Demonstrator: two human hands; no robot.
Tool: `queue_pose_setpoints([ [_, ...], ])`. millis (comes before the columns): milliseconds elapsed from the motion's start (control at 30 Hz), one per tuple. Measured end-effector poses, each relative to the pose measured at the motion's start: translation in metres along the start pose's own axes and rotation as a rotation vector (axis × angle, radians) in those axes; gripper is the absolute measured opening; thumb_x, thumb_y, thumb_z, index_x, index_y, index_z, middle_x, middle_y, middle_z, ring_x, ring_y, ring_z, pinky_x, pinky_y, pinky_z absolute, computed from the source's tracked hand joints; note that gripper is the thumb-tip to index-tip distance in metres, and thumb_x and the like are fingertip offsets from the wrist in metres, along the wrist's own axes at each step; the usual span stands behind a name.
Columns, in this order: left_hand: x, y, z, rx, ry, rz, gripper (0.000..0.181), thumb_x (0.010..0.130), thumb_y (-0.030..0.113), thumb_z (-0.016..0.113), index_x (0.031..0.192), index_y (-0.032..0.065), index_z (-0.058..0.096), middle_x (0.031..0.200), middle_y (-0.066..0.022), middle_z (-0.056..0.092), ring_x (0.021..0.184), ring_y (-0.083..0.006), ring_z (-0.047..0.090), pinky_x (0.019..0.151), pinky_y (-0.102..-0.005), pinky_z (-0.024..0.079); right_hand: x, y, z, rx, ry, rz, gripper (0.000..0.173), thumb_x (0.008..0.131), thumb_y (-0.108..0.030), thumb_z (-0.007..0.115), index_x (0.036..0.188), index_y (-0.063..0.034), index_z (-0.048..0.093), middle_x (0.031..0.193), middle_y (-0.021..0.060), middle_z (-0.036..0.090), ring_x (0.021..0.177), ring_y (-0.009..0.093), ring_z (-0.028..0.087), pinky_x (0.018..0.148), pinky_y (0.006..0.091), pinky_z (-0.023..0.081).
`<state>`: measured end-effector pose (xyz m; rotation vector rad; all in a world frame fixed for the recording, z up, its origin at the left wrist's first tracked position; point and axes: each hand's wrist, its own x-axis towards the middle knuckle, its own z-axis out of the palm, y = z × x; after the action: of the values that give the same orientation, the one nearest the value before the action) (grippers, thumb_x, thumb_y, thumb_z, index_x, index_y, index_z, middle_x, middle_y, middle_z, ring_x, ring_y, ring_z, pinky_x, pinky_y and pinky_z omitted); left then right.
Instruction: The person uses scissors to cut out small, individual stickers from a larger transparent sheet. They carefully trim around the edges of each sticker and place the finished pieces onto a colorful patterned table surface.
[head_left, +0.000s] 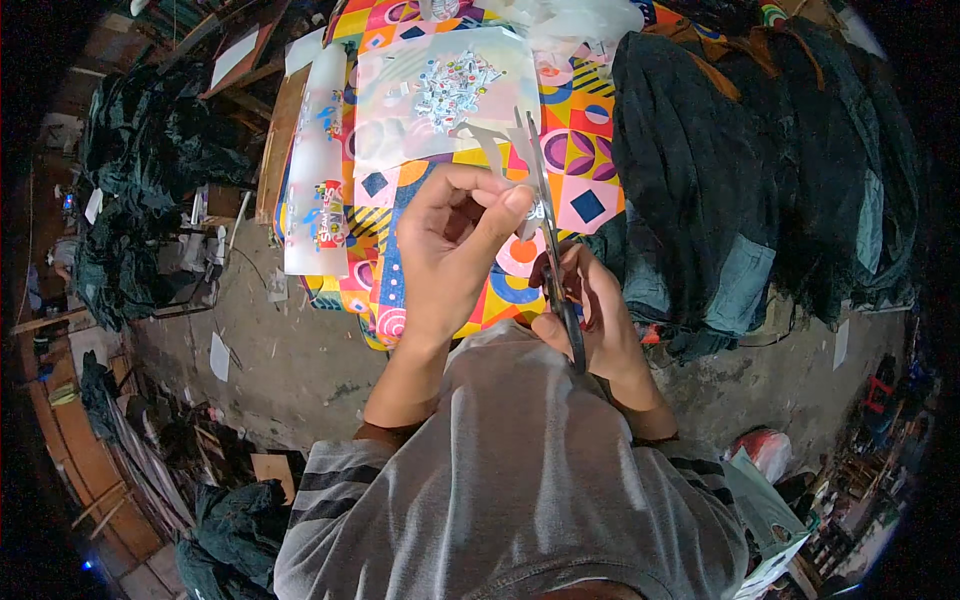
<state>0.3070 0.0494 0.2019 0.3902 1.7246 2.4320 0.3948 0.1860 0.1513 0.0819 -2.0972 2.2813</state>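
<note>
Between the thumb and fingertips of my left hand (457, 240) is a thin translucent strip (491, 146) with a small printed piece (536, 210) at its lower end. My right hand (596, 307) grips dark-handled scissors (551, 225), their blades pointing away from me and slightly apart at the tips. The blades run right alongside the strip; whether they touch it I cannot tell. Beyond my hands lies a translucent sheet (382, 82), bearing a loose heap of small printed cut-outs (454, 90). Under it spreads a bright geometric-patterned cover (592, 161).
A whitish plastic roll or folded sheet (311, 157) with printing lies along the left edge. Crumpled clear plastic (577, 22) sits at the far end. Dark denim garments (690, 165) are heaped close on the right, and more dark garments (150, 142) stand off left above the concrete floor (285, 360).
</note>
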Motion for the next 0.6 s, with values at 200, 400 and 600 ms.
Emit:
queue_pose_setpoints([
  [200,0.002,-0.001,-0.004,-0.002,-0.006,-0.018,0.014,0.086,0.006,0.067,0.093,-0.0002,0.057,0.078,-0.0043,0.061,0.069,-0.0094,0.059,0.063,-0.0218,0.047,0.001,-0.002,0.003,0.003,0.019,0.029,0.044,0.071,-0.023,0.079,0.098,-0.0054,0.049,0.081,-0.0007,0.047,0.071,0.008,0.044,0.064,0.0222,0.039],
  [400,0.002,0.000,-0.006,0.032,-0.031,-0.074,0.014,0.085,0.006,0.069,0.092,0.0009,0.058,0.078,-0.0031,0.061,0.068,-0.0086,0.058,0.061,-0.0213,0.046,0.002,-0.003,0.002,-0.006,0.020,-0.007,0.046,0.070,-0.022,0.079,0.098,-0.0043,0.048,0.082,-0.0007,0.046,0.071,0.007,0.043,0.063,0.0218,0.038],
  [600,0.004,0.001,-0.011,0.043,-0.088,-0.083,0.014,0.084,0.006,0.069,0.092,0.0005,0.058,0.079,-0.0025,0.060,0.068,-0.0076,0.056,0.060,-0.0219,0.046,0.001,0.001,-0.001,-0.034,0.005,-0.022,0.047,0.070,-0.021,0.079,0.100,-0.0041,0.048,0.079,-0.0010,0.046,0.068,0.008,0.043,0.061,0.0218,0.039],
])
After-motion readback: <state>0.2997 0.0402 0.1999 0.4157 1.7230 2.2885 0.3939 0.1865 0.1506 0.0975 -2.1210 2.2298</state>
